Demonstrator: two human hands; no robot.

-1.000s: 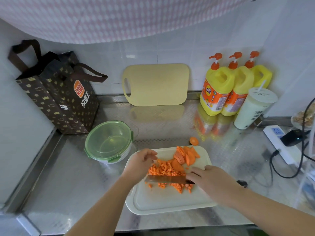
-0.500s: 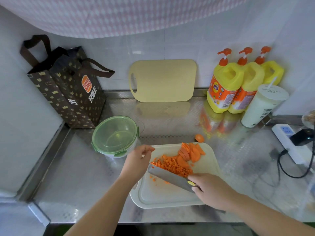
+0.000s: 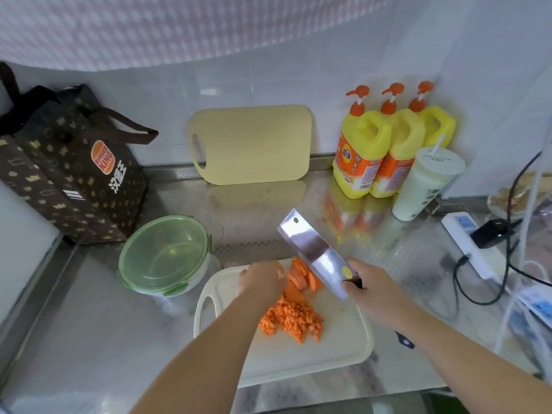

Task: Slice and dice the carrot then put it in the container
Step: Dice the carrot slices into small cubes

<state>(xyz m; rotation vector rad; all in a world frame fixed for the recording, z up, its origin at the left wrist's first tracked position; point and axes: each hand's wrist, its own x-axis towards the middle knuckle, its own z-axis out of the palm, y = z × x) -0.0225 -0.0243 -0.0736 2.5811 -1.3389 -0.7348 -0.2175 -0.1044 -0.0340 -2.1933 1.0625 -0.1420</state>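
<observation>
A pile of diced carrot (image 3: pixel 291 319) lies in the middle of the white cutting board (image 3: pixel 337 351). Several carrot slices (image 3: pixel 301 277) are stacked at the board's far edge. My left hand (image 3: pixel 261 280) reaches to those slices, its fingers curled at them; the grip itself is hidden. My right hand (image 3: pixel 375 289) grips the handle of a cleaver (image 3: pixel 313 252), whose blade is lifted and points up and away over the slices. The round container with a green lid (image 3: pixel 164 255) stands left of the board, lid on.
A brown paper bag (image 3: pixel 71 174) stands at the back left. A yellow cutting board (image 3: pixel 251 144) leans on the wall. Three yellow detergent bottles (image 3: pixel 385 147) and a drink cup (image 3: pixel 424 183) stand back right. A power strip (image 3: pixel 469 243) with cables lies right.
My right hand has lifted the cleaver off the board and swung it up. The diced pile now lies nearer on the board. My left hand moved to the slices.
</observation>
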